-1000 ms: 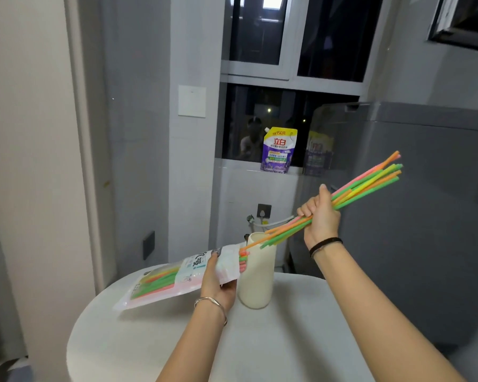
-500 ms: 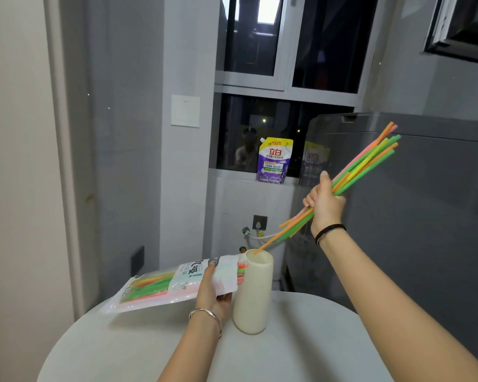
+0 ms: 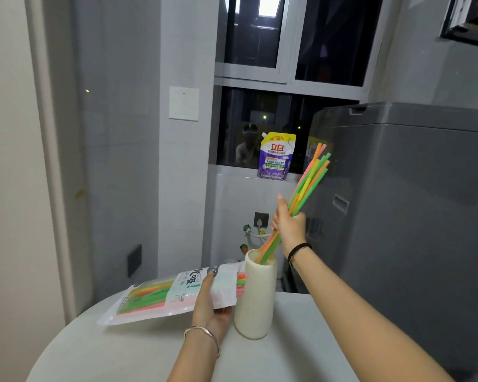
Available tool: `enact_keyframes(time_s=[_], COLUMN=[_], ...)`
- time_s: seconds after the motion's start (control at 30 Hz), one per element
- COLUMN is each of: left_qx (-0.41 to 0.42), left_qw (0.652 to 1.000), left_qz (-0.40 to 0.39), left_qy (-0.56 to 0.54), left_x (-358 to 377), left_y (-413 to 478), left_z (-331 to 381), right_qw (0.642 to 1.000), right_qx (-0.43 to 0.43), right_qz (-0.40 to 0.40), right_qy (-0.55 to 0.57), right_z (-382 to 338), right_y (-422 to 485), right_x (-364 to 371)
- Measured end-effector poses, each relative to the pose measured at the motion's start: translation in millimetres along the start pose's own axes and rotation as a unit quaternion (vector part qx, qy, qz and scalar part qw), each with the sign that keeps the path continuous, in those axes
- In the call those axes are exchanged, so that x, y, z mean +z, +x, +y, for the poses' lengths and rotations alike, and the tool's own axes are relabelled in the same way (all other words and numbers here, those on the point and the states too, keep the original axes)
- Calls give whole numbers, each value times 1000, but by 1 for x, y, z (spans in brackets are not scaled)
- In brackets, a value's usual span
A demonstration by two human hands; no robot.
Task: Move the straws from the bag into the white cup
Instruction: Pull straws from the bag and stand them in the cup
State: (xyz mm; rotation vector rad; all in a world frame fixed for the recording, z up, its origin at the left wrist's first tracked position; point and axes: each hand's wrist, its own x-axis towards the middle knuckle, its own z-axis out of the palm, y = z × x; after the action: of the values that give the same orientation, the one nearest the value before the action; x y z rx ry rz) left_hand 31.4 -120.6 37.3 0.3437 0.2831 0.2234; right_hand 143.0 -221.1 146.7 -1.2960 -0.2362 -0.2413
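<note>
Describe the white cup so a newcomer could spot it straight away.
Start at the round white table in the foreground. On it stands the tall cream-white cylindrical cup, upright, just right of the clear plastic straw bag that the left hand holds. It alone has coloured straws angling into its mouth, gripped by the right hand.

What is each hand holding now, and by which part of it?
The right hand grips the straws as a bundle, below its middle, their lower ends inside the white cup. The left hand holds the bag near its open end, thumb on top.
</note>
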Motion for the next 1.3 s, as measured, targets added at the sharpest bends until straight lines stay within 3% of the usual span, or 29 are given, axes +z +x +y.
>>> enact_keyframes(time_s=[0.33, 0.6, 0.97, 1.13, 1.3], left_qx=[17, 21, 28, 56, 35], left_qw=[1000, 999, 999, 998, 999], left_qz=[9, -7, 5, 36, 18], left_qy=[9, 27, 23, 4, 29], left_x=[-15, -15, -12, -11, -5], left_y=[4, -1, -8, -10, -18], left_z=[8, 19, 23, 26, 27], right_qw=[983, 974, 965, 972, 964], right_qx=[115, 189, 197, 113, 60], right_qz=[-64, -84, -105, -126, -156], right_qy=[-131, -91, -135, -165, -209], right_z=[66, 81, 87, 89, 108], right_y=[10, 4, 5, -7, -26], right_x=[-16, -24, -34, -39, -46])
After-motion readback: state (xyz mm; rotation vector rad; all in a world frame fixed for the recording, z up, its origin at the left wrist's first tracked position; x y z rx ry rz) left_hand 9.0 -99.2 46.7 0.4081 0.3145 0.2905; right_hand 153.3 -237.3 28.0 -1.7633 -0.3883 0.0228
